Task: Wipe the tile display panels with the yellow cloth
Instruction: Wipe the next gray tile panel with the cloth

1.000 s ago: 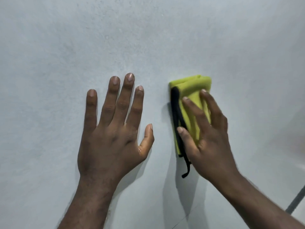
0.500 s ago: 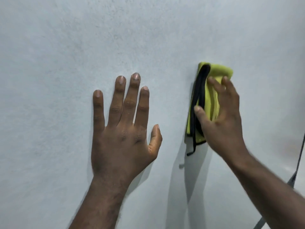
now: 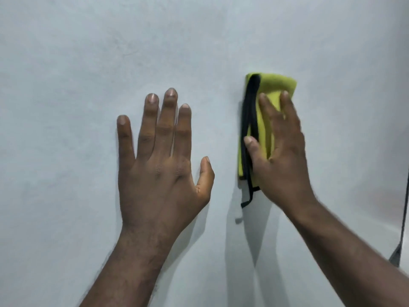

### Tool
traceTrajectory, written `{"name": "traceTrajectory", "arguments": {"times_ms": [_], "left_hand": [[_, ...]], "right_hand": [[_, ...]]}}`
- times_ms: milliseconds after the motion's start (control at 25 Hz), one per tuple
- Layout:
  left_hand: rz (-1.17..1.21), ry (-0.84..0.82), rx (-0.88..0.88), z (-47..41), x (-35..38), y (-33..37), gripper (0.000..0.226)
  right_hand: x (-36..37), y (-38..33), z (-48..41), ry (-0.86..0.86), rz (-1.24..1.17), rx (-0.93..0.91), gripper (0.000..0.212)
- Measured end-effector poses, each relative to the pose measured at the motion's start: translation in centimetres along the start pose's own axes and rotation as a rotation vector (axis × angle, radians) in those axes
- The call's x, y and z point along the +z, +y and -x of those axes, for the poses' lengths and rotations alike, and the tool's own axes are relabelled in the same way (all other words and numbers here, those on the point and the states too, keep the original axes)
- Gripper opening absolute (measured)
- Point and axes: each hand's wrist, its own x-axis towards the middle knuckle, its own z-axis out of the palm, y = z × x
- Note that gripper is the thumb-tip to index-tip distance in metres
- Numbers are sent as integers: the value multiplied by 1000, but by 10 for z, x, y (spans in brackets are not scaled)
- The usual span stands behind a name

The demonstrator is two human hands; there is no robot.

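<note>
A pale grey tile panel fills almost the whole view. A folded yellow cloth with a black edge strip lies flat against it, right of centre. My right hand presses the cloth to the panel with straight fingers spread over it and the thumb on the black strip. Its palm hides the cloth's lower right part. My left hand rests flat on the bare panel to the left of the cloth, fingers spread, a short gap away from it.
A dark narrow joint line runs down the panel at the far right edge. A loose black strap end of the cloth hangs below the cloth.
My right hand slid the cloth up and to the right over the last second, then slightly down. My left hand stayed flat on the panel in nearly the same spot.
</note>
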Motion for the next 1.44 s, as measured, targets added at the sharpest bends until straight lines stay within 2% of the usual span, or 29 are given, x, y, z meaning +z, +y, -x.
{"name": "traceTrajectory", "arguments": {"times_ms": [80, 120, 200, 280, 320, 520, 680, 760, 880, 960, 1080, 1160, 1240, 1320, 1360, 1440], "left_hand": [[-9, 10, 28, -21, 10, 21, 78], [-8, 5, 42, -32, 16, 32, 77], [1, -9, 70, -51, 26, 51, 77], [-10, -26, 89, -62, 33, 68, 78], [-23, -35, 82, -64, 37, 74, 78], [-106, -75, 26, -47, 49, 96, 83], [-103, -92, 18, -47, 50, 98, 85], [-102, -90, 13, -47, 49, 98, 85], [-105, -81, 14, -47, 50, 100, 84], [-92, -83, 20, -48, 50, 98, 84], [-76, -85, 24, -47, 48, 98, 84], [-74, -73, 24, -49, 48, 97, 83], [-72, -68, 31, -49, 51, 96, 83], [-43, -68, 23, -47, 51, 97, 83], [-28, -64, 2, -46, 50, 98, 84], [-8, -67, -28, -50, 48, 101, 85]], "right_hand": [[-5, 20, 17, -116, 75, -166, 72], [-12, 34, 24, -162, 86, -191, 72], [-28, 67, 9, -112, 40, -94, 73], [-41, 87, -32, -45, -30, 97, 74], [-47, 89, -50, -26, -43, 120, 74], [-47, 115, -25, -143, 5, -106, 73], [-56, 132, -46, -83, -120, 136, 74], [-56, 122, -58, -81, -77, 74, 75], [-49, 125, -24, -178, -8, -96, 74], [-52, 132, -15, -185, -53, -29, 74], [-64, 127, -66, -83, -126, 174, 76], [-64, 109, -85, -83, -92, 92, 76], [-54, 114, -57, -147, -18, -66, 77], [-54, 127, -21, -252, 34, -135, 78], [-59, 137, -27, -239, 48, -111, 78], [-68, 147, -75, -126, 11, 57, 79]]}}
